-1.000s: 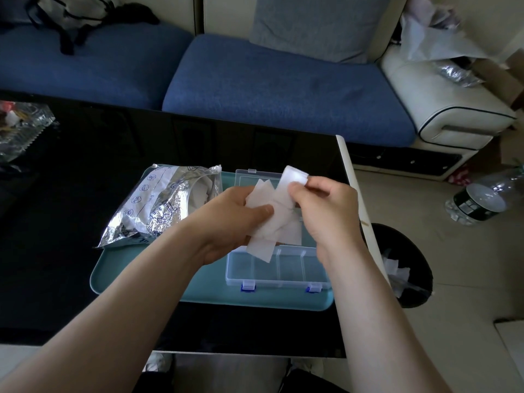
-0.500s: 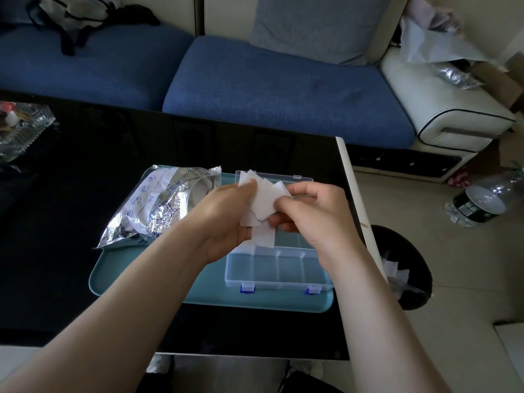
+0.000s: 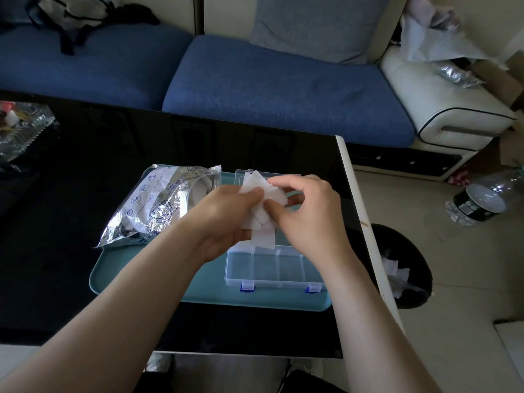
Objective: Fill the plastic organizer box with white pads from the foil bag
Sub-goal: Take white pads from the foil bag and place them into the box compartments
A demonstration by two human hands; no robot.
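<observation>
The left hand grips a loose bunch of white pads, with the thumb curled over the top of them. The right hand pinches the same bunch from the other side between thumb and forefinger, the other fingers bent underneath. One pad hangs below both hands.

The hands are raised over the plastic organizer box, which lies directly beneath them. Together with the pads they hide its middle, so only the near row of clear compartments, two blue latches on the near edge and a strip of the far end can be seen. What the covered compartments hold cannot be told.

The box sits on the right part of a teal tray. The foil bag lies on the tray's far left corner, just beside the left wrist, with its torn mouth turned toward the box.

The tray rests on a black table, and a glass dish stands at the table's far left. On the floor to the right of the table is a black bin with white scraps in it, and a plastic bottle lies further out. Beyond the table runs a blue sofa with a grey cushion and a backpack on it
</observation>
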